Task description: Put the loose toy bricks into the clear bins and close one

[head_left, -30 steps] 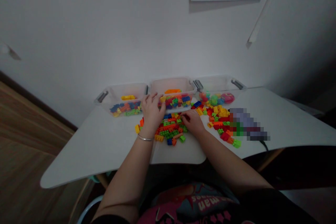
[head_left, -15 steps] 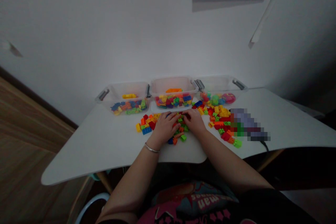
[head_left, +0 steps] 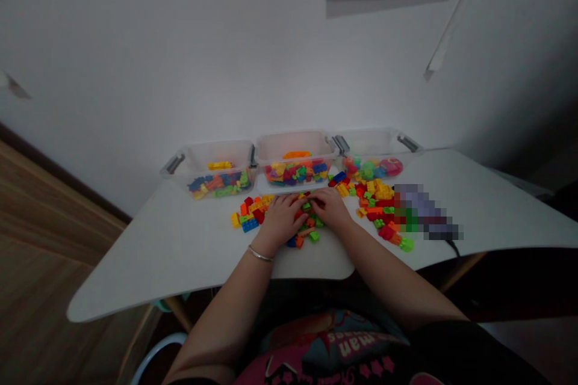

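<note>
Both hands are together over a loose heap of coloured toy bricks at the middle of the table. My left hand (head_left: 280,216), with a silver bangle at the wrist, curves over the heap, its fingers bent around a small green toy brick (head_left: 307,206). From the other side, my right hand (head_left: 330,206) has its fingertips pinched at the same brick. The hands partly hide the bricks beneath them. Just below the fingers lie a bright green brick (head_left: 313,236) and an orange brick (head_left: 298,242). A blue brick (head_left: 250,225) lies left of my left hand.
Three clear plastic boxes line the wall: left (head_left: 180,183), middle (head_left: 293,138) and right (head_left: 370,135), all holding toy pieces. More bricks (head_left: 379,210) spread to the right, beside a pixelated object (head_left: 422,207). The white table (head_left: 149,258) has a curved front edge.
The left fingers have drawn in from a wider spread and bent towards the right fingertips. The whole view has shifted slightly. The boxes and surrounding bricks stay as they were.
</note>
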`<state>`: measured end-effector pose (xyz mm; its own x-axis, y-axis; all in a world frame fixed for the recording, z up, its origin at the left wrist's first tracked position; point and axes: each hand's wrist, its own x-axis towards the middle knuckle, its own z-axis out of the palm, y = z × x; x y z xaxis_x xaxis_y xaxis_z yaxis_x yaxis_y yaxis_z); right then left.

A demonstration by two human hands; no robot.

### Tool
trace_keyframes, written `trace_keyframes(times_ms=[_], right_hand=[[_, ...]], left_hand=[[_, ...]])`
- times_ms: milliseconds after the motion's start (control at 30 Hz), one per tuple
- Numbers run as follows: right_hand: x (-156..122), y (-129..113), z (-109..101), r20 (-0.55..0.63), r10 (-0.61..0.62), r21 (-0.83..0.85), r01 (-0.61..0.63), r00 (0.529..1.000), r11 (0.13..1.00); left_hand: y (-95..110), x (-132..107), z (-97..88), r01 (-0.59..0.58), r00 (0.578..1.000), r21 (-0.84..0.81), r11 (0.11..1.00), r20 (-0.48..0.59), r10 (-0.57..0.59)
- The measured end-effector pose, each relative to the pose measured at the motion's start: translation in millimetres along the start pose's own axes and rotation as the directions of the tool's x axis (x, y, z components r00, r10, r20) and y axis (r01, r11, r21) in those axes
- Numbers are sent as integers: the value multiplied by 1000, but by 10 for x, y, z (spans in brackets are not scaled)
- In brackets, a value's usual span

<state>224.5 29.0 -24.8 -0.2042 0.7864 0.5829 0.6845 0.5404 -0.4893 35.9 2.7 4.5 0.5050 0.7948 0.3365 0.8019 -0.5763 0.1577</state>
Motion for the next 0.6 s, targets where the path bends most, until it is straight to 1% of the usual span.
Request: trace_keyframes(times_ms=[167,333,467,533,600], right_hand=[[3,-13,-12,26,-17,6,17,1000,1000],[6,-27,-24,42,-26,31,25,999,999],[4,-27,-21,74,-72,56,68,995,996],[4,-24,-19,84,-70,58,65,994,996],[6,-21,-18,80,-55,57,50,995,997]], left_hand=[[-16,15,-25,129,991,6,992,-42,-128],[-17,53,-63,212,975,-49,976,-61,-215],[-12,115,-64,220,972,-52,974,-70,-223],[-10,144,-57,224,972,-31,974,-67,-226],[-9,161,-56,254,965,-22,967,-62,-255]])
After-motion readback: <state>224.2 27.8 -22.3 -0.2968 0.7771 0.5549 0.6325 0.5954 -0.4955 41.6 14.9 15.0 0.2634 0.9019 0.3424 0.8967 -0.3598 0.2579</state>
